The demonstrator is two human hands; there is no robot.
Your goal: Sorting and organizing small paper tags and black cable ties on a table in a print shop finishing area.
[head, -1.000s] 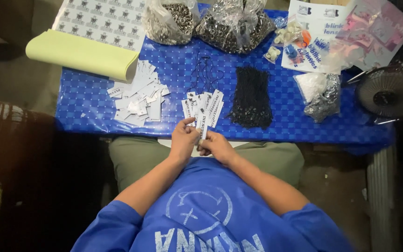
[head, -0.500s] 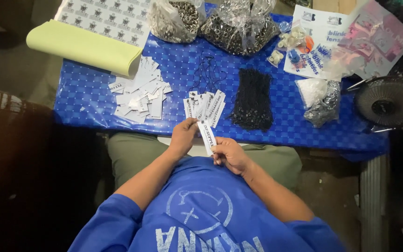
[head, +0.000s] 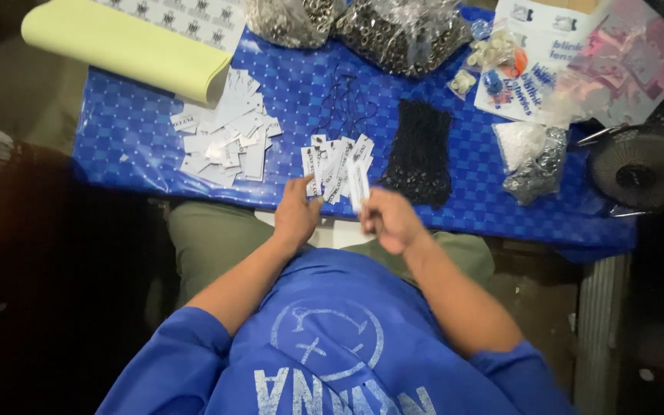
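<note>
My right hand [head: 388, 219] holds a narrow white paper tag [head: 358, 183] upright, just in front of the table's near edge. My left hand [head: 298, 211] reaches to the fanned row of white tags [head: 333, 159] on the blue checked tablecloth [head: 140, 146], its fingertips touching the leftmost tag; whether it grips it is unclear. A bundle of black cords [head: 422, 151] lies right of the row. A looser heap of white tags [head: 224, 138] lies to the left.
A pale yellow paper roll [head: 117, 46] and a printed sheet lie at the back left. Clear bags of metal rings [head: 401, 31] sit at the back, more packets [head: 578, 69] at the right. A small black fan [head: 643, 169] stands at the right edge.
My right hand has lifted its tag up and to the right. My left hand let go of that tag and moved forward to the fanned row on the table.
</note>
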